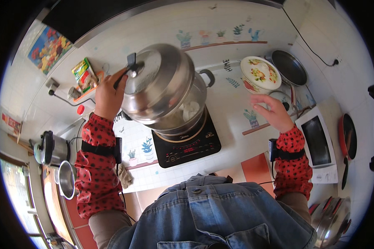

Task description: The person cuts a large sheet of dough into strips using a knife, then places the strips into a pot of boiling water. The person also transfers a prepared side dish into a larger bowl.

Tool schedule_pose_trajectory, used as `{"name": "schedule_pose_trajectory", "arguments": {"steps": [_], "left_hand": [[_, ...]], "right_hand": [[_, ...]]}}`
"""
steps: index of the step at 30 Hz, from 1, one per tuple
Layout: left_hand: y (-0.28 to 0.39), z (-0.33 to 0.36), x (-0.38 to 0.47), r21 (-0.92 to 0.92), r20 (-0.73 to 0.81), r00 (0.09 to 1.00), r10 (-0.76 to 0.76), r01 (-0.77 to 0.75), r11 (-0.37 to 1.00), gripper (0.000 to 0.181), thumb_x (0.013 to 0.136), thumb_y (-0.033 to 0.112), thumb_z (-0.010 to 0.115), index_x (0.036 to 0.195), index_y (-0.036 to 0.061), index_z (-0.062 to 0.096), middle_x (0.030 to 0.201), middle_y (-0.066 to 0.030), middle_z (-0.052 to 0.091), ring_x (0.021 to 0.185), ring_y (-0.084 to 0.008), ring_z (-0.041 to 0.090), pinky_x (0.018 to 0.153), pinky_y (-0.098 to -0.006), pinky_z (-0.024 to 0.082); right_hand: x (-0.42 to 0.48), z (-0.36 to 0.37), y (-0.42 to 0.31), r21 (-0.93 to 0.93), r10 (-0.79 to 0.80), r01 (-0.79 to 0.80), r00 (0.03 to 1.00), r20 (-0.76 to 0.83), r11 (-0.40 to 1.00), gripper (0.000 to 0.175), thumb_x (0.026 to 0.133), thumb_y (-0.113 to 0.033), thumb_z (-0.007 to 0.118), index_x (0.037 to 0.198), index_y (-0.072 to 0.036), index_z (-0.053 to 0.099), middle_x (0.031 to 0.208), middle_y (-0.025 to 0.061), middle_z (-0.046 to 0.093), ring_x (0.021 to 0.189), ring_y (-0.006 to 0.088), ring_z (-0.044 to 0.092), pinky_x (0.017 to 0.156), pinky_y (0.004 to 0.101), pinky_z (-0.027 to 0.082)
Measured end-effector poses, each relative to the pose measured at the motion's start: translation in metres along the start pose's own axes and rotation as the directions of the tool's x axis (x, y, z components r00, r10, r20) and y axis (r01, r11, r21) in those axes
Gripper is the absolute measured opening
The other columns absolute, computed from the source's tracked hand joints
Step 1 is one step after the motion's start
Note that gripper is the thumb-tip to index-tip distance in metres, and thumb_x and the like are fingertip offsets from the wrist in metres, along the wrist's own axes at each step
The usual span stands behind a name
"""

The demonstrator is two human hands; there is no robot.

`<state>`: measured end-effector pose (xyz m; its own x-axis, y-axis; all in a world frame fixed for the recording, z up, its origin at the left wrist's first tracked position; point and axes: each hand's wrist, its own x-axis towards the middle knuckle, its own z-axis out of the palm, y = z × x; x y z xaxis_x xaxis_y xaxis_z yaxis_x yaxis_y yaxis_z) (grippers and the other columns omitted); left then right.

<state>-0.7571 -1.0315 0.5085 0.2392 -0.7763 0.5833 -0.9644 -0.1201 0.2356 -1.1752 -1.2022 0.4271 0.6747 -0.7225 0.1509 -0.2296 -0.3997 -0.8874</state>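
Note:
My left hand [110,93] grips the black handle [131,60] of a domed steel lid [166,71]. The lid is tilted, its front right side raised off a steel steamer pot [201,90]. Through the gap something white [190,110] shows inside; what it is I cannot tell. Beneath the pot is a black Midea induction cooker [187,152] with its red display lit. My right hand [272,110] is in the air over the counter's right side, fingers apart and holding nothing. Nearest it is a white lidded enamel pot [260,74] with a fruit pattern.
A frying pan [289,68] leans at the back right corner, above a white microwave [319,140]. On the left stand a pressure cooker [54,147], a steel bowl [67,180] and seasoning packets [85,74] on a wall shelf. A cloth [124,176] lies at the counter's front edge.

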Motion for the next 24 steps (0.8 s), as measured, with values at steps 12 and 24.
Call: {"name": "schedule_pose_trajectory", "arguments": {"steps": [12, 24], "left_hand": [[0.023, 0.066, -0.003, 0.253, 0.212, 0.973, 0.095, -0.148, 0.956, 0.026, 0.090, 0.025, 0.053, 0.110, 0.0122, 0.061, 0.083, -0.0163, 0.060, 0.074, -0.0350, 0.060, 0.065, -0.0424, 0.049], [0.025, 0.067, -0.011, 0.207, 0.235, 0.971, 0.040, -0.090, 0.974, 0.026, 0.089, 0.024, 0.055, 0.111, 0.0102, 0.062, 0.079, -0.0142, 0.059, 0.074, -0.0325, 0.059, 0.066, -0.0399, 0.047]], "right_hand": [[-0.114, -0.033, 0.098, 0.292, 0.263, -0.213, 0.954, -0.146, 0.933, 0.033, 0.091, -0.008, 0.054, 0.123, -0.002, 0.052, 0.107, 0.0062, 0.061, 0.100, 0.0106, 0.056, 0.089, 0.0240, 0.042], [-0.103, -0.034, 0.104, 0.360, 0.253, -0.198, 0.961, -0.111, 0.911, 0.032, 0.091, -0.009, 0.055, 0.122, 0.001, 0.051, 0.107, 0.0081, 0.061, 0.102, 0.0125, 0.056, 0.091, 0.0239, 0.042]]}}
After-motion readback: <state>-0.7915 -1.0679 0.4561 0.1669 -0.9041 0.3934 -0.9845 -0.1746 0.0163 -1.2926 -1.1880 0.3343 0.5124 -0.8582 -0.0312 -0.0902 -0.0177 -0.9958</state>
